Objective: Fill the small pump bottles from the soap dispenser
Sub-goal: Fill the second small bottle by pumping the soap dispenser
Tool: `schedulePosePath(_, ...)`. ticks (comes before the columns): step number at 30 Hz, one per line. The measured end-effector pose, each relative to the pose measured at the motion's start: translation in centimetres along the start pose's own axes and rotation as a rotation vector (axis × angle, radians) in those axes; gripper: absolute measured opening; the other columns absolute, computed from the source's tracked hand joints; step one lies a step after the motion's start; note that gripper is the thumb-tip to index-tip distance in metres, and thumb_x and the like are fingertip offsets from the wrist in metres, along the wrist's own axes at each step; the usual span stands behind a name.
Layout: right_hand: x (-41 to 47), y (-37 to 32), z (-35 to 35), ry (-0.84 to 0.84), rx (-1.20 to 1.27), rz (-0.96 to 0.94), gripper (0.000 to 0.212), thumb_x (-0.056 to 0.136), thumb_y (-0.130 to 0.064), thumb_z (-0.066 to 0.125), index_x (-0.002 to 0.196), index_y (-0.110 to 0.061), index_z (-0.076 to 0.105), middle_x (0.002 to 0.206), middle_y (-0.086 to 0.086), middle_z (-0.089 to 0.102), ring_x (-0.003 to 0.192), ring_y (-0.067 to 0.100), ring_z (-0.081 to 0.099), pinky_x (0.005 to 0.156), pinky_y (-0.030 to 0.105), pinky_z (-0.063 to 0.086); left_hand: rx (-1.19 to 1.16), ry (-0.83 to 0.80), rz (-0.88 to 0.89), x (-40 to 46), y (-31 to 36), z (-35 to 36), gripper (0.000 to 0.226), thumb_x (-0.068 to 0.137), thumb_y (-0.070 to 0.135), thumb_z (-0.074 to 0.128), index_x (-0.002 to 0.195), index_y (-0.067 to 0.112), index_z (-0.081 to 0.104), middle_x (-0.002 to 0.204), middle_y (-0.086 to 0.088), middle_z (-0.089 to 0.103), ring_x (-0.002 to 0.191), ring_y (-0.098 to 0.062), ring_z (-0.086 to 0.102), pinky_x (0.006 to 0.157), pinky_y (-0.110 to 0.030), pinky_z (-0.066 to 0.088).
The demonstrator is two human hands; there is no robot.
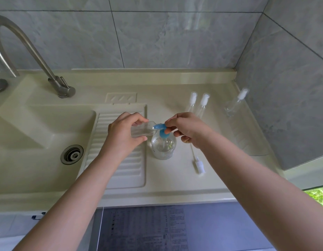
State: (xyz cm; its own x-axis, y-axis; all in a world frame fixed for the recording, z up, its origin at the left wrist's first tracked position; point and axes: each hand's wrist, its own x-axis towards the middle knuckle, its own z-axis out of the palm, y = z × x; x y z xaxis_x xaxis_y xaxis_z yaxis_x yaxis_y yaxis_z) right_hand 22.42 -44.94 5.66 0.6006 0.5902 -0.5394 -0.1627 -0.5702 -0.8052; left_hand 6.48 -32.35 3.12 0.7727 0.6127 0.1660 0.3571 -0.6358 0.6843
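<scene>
A clear round soap dispenser (163, 147) with a blue pump head (159, 126) stands on the cream counter beside the drainboard. My left hand (124, 133) grips a small clear bottle (143, 130) lying on its side, its open mouth against the blue spout. My right hand (187, 129) pinches the back of the pump head between thumb and fingers. A loose white pump top with its tube (197, 160) lies on the counter to the dispenser's right. Two capped small bottles (198, 104) stand behind my right hand, and a third (236, 102) stands near the right wall.
A cream sink basin (39, 134) with a metal drain (72, 154) lies to the left, a steel tap (30, 51) arching above it. The ribbed drainboard (120, 160) sits under my left wrist. Grey tiled walls close the back and right.
</scene>
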Motion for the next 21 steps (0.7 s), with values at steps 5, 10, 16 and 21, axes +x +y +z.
schedulePosePath(5, 0.41, 0.60, 0.82, 0.032, 0.001, -0.050, 0.006, 0.090, -0.008, 0.056, 0.093, -0.012, 0.061, 0.065, 0.001, 0.066, 0.058, 0.015, 0.043, 0.040, 0.016, 0.022, 0.003, 0.001, -0.016, -0.01, -0.21, 0.34, 0.049, 0.064, 0.011, 0.090, 0.104, 0.028, 0.069, 0.102, 0.009, 0.060, 0.096, -0.008, 0.060, 0.098, -0.043, 0.047)
schedulePosePath(10, 0.37, 0.17, 0.27, 0.003, 0.016, 0.002, 0.006, 0.090, -0.011, 0.059, 0.094, -0.013, 0.062, 0.066, 0.000, 0.069, 0.059, 0.015, 0.044, 0.044, 0.019, 0.024, 0.010, 0.001, -0.008, 0.14, -0.12, 0.22, 0.049, 0.064, 0.012, 0.090, 0.105, 0.029, 0.069, 0.103, 0.009, 0.060, 0.096, -0.008, 0.060, 0.099, -0.046, 0.046)
schedulePosePath(16, 0.44, 0.71, 0.85, 0.043, -0.008, -0.087, 0.006, 0.090, -0.007, 0.056, 0.089, -0.013, 0.059, 0.064, 0.001, 0.064, 0.059, 0.016, 0.041, 0.037, 0.016, 0.023, -0.002, 0.005, -0.001, 0.09, -0.18, 0.33, 0.050, 0.062, 0.010, 0.090, 0.104, 0.027, 0.070, 0.101, 0.008, 0.060, 0.094, -0.008, 0.061, 0.096, -0.045, 0.048)
schedulePosePath(21, 0.39, 0.12, 0.50, 0.020, -0.024, -0.057, 0.007, 0.089, -0.008, 0.056, 0.092, -0.012, 0.060, 0.067, 0.002, 0.067, 0.062, 0.015, 0.042, 0.041, 0.017, 0.023, 0.003, 0.015, 0.006, 0.19, 0.11, 0.08, 0.049, 0.062, 0.009, 0.090, 0.104, 0.028, 0.070, 0.100, 0.009, 0.060, 0.094, -0.008, 0.060, 0.096, -0.042, 0.048)
